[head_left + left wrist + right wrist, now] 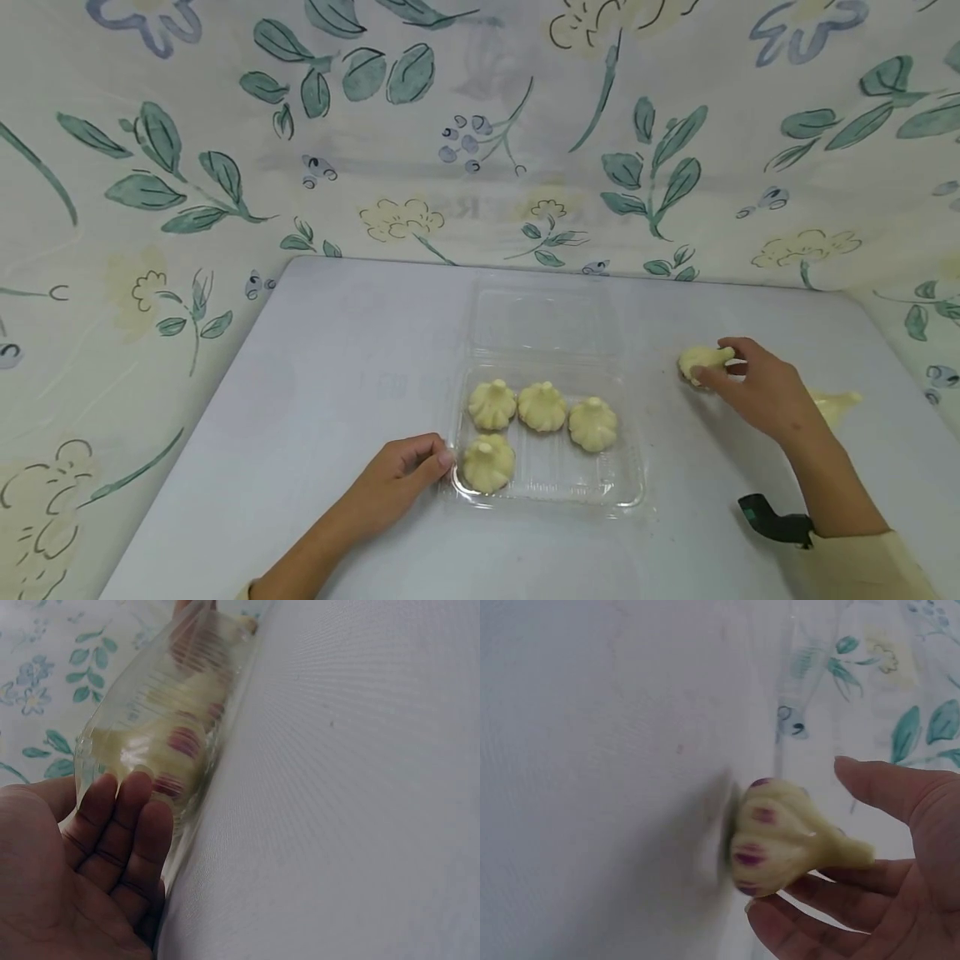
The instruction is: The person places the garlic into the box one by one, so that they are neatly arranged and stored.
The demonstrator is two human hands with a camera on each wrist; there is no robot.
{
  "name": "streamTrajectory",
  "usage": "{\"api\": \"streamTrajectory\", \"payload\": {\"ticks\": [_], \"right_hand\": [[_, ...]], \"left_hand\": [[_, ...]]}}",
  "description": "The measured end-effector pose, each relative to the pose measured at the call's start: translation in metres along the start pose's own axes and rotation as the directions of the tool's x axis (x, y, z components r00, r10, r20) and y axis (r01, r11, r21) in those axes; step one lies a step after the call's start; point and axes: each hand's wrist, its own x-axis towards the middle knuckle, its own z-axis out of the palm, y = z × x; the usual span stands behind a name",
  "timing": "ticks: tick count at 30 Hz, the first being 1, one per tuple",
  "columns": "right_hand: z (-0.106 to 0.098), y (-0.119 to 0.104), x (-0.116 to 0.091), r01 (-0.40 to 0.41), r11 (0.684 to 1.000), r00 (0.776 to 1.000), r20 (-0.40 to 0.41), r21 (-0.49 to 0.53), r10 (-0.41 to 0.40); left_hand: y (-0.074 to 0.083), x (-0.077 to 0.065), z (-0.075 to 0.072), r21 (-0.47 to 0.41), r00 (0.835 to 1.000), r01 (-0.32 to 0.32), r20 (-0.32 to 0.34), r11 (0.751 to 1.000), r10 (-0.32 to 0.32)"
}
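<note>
My right hand is around a pale yellow garlic bulb at the right of the table. In the right wrist view its fingers lie along the bulb's underside while the thumb stands a little apart. The bulb's base, with purple patches, is right at the tabletop, its stem tilted toward my palm. My left hand holds the near left edge of a clear plastic box, thumb at the rim and fingertips against the wall. Inside sit several garlic bulbs, three across the back and one at the front left.
The box's clear lid lies folded back behind it. Another pale yellow bulb is partly hidden behind my right forearm. A black strap-like piece shows at the right wrist. Flowered cloth hangs along the white table's back edge.
</note>
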Motion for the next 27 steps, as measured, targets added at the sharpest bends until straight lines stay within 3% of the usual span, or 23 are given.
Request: {"api": "streamTrajectory", "payload": {"ticks": [9,27], "right_hand": [[0.018,0.006,0.008,-0.005,0.999,1.0,-0.011,-0.04,0.004],[0.02,0.0,-0.004,0.03,0.997,0.999,-0.018,-0.072,-0.031]], "left_hand": [[-0.001,0.001,0.001,0.002,1.0,-0.007,-0.002,1.0,0.007],[0.0,0.001,0.0,0.001,1.0,-0.001,0.001,1.0,0.001]]}}
